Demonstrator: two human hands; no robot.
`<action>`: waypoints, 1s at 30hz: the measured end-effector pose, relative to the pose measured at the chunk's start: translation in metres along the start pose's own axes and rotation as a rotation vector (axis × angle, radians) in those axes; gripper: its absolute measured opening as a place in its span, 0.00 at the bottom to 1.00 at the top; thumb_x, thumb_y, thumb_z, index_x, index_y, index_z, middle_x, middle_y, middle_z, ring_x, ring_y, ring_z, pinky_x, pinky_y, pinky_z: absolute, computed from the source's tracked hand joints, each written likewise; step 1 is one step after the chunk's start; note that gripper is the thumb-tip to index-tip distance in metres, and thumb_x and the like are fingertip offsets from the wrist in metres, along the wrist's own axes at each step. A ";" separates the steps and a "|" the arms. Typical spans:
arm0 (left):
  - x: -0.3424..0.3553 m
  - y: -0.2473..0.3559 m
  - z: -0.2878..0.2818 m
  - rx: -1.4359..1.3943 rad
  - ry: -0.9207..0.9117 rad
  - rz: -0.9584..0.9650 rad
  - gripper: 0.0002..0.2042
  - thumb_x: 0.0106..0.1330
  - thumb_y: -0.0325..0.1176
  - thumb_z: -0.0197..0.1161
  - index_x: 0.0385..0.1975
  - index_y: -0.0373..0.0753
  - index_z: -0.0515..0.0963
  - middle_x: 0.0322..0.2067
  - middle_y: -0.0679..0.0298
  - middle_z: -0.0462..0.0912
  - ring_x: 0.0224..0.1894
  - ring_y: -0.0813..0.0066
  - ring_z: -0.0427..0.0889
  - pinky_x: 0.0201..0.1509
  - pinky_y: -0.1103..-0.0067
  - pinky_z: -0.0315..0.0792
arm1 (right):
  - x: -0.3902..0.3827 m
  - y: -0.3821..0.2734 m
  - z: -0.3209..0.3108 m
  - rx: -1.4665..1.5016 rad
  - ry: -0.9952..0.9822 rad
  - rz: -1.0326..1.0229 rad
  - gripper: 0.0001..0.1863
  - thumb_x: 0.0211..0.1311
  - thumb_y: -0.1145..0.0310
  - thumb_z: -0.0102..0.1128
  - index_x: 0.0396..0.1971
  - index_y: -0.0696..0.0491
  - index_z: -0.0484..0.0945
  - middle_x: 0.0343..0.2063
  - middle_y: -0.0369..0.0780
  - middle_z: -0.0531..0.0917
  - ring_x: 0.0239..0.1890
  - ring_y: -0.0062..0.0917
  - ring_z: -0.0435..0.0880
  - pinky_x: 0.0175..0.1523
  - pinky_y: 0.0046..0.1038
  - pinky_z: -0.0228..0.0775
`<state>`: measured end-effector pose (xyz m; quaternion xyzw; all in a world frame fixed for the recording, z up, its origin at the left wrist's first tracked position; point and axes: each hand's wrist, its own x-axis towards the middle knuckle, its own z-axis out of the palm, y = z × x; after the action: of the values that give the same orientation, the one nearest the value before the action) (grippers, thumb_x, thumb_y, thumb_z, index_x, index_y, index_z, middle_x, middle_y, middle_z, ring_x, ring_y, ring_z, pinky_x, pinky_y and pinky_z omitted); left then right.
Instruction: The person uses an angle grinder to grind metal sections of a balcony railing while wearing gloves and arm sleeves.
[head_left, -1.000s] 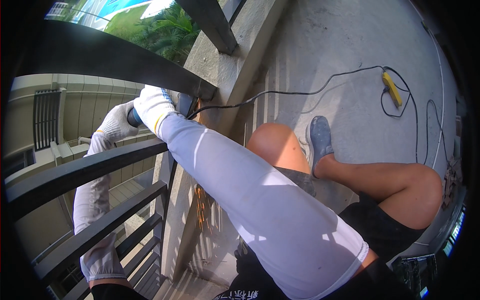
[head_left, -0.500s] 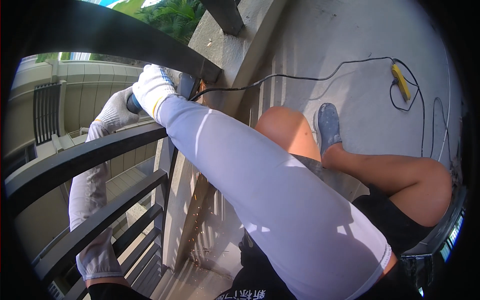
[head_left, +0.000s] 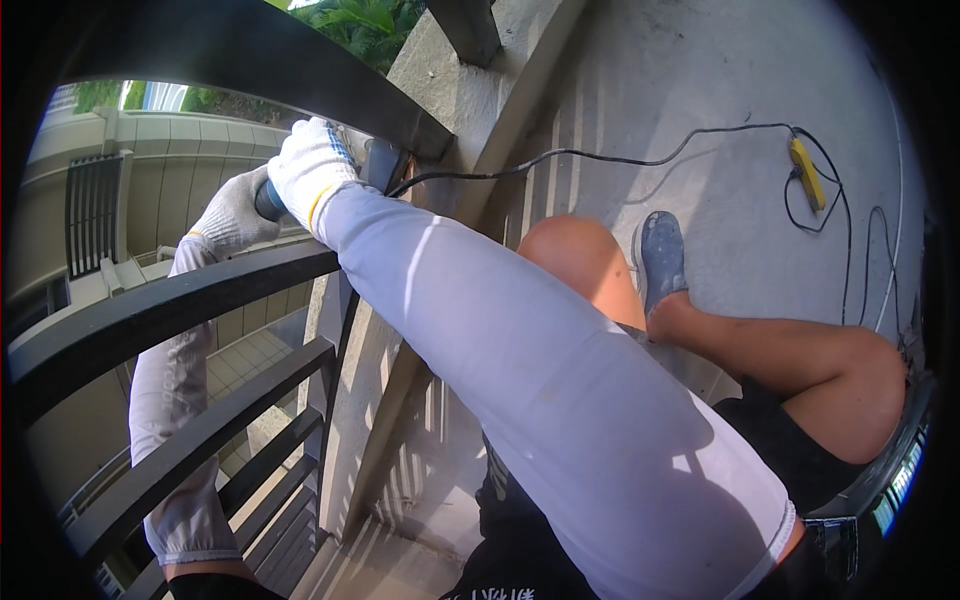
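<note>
My right hand point(head_left: 312, 168), in a white knit glove with blue grip dots, is closed around a blue corded angle grinder point(head_left: 268, 201). Most of the tool is hidden by my gloves and sleeve. My left hand point(head_left: 236, 213), gloved too, grips its blue end; that arm reaches round the outer side of the dark metal railing point(head_left: 180, 298). The grinder sits at the railing post point(head_left: 380, 165), just under the thick top rail point(head_left: 250, 75). A faint orange glow shows beside the post; the disc and the contact spot are out of sight.
A black cable point(head_left: 600, 157) runs from near my right wrist across the concrete floor point(head_left: 760, 250) to a yellow power strip point(head_left: 806, 174). My bent knee point(head_left: 575, 255) and grey shoe point(head_left: 661, 258) are close by. Beyond the railing stands a beige building point(head_left: 170, 180).
Sparks that fell along the low wall beneath my arm are no longer seen, and the orange glow at the post is smaller. My hands keep their hold; the view has shifted slightly.
</note>
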<state>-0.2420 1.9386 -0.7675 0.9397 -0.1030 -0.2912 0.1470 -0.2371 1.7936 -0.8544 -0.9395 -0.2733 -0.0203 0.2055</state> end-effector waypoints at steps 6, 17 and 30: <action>0.004 0.007 0.000 0.040 -0.006 -0.054 0.33 0.49 0.28 0.76 0.61 0.35 0.82 0.48 0.52 0.91 0.50 0.61 0.90 0.65 0.67 0.80 | 0.007 0.003 0.009 0.056 -0.031 0.025 0.13 0.76 0.58 0.64 0.50 0.44 0.94 0.50 0.38 0.94 0.59 0.34 0.87 0.64 0.40 0.72; 0.008 -0.034 0.001 0.055 0.015 -0.034 0.34 0.44 0.30 0.76 0.59 0.37 0.82 0.46 0.53 0.91 0.48 0.56 0.89 0.64 0.67 0.79 | 0.004 -0.001 0.000 -0.002 0.002 -0.023 0.12 0.74 0.58 0.66 0.48 0.43 0.95 0.48 0.36 0.94 0.58 0.33 0.87 0.64 0.41 0.71; 0.013 -0.022 0.002 -0.025 0.004 0.008 0.37 0.40 0.29 0.77 0.59 0.37 0.83 0.45 0.53 0.91 0.47 0.57 0.90 0.66 0.66 0.80 | 0.015 0.004 0.022 0.304 0.042 0.109 0.18 0.75 0.59 0.59 0.48 0.51 0.95 0.46 0.45 0.95 0.49 0.39 0.95 0.54 0.43 0.87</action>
<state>-0.2302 1.9554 -0.7836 0.9380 -0.1028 -0.2898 0.1603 -0.2240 1.8072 -0.8735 -0.9103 -0.2177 0.0130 0.3518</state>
